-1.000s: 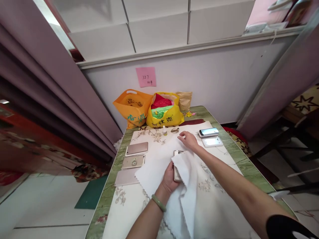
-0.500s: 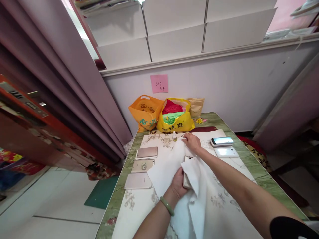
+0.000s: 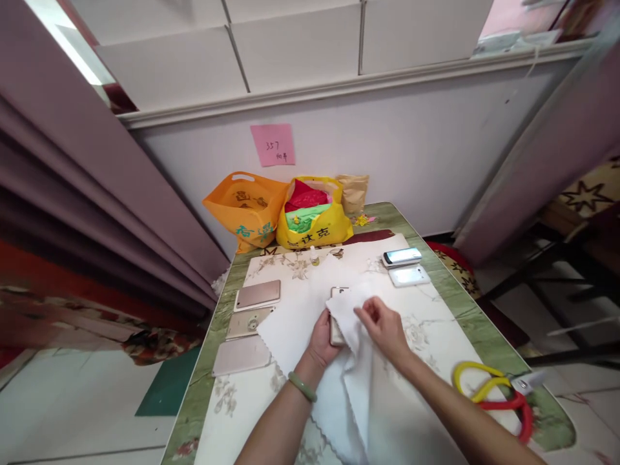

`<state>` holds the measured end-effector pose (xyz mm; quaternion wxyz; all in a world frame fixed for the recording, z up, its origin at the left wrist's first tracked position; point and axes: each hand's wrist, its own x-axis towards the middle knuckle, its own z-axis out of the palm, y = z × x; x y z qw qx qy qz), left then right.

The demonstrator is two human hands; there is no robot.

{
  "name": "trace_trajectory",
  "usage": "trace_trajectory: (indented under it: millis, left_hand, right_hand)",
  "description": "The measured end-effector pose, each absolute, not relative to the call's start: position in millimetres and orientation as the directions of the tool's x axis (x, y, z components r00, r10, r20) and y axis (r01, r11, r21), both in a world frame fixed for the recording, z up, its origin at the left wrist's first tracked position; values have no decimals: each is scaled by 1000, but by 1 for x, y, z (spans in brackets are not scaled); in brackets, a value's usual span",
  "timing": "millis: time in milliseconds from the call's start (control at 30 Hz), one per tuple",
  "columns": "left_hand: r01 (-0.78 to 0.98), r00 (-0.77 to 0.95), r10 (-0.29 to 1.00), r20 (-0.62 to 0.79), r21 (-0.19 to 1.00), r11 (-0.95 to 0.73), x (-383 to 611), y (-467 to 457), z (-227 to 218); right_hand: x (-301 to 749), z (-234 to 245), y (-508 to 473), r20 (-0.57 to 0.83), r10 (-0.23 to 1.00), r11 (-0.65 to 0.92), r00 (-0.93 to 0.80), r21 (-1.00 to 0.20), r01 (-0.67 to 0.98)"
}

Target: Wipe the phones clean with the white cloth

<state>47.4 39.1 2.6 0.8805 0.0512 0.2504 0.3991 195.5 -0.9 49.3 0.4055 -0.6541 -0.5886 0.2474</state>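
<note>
While the left hand (image 3: 323,337) clamps the phone (image 3: 335,309), long axis pointing at the wall (image 3: 387,142), the right hand (image 3: 383,326) pinches the cloth (image 3: 295,316); open surface (image 3: 460,310) lies to the right.

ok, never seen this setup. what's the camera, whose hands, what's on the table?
No machine here: one head-worn camera looks down at a person's two bare hands. The left hand, green bangle on its wrist, holds a pale gold phone half wrapped in a white scallop-edged cloth; the right hand pinches that cloth. On the green marbled table lie three rose-gold phones on the left, two silver-white phones on the right, and an orange bag and a yellow bag at the far edge.
</note>
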Motion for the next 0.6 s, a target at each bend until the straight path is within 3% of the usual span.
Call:
trace_trajectory:
  millis: [167, 367, 600]
  left_hand:
    - [-694, 533, 740, -410, 289, 659, 49, 44, 3]
    - [-699, 482, 746, -459, 312, 644, 49, 41, 2]
    - [-702, 516, 749, -415, 295, 648, 48, 38, 6]
  right_hand:
    - [177, 33, -95, -52, 999, -45, 16, -614, 788]
    - [156, 31, -95, -145, 989, -72, 27, -312, 947]
    - [168, 38, -96, -146, 988, -75, 38, -253, 964]
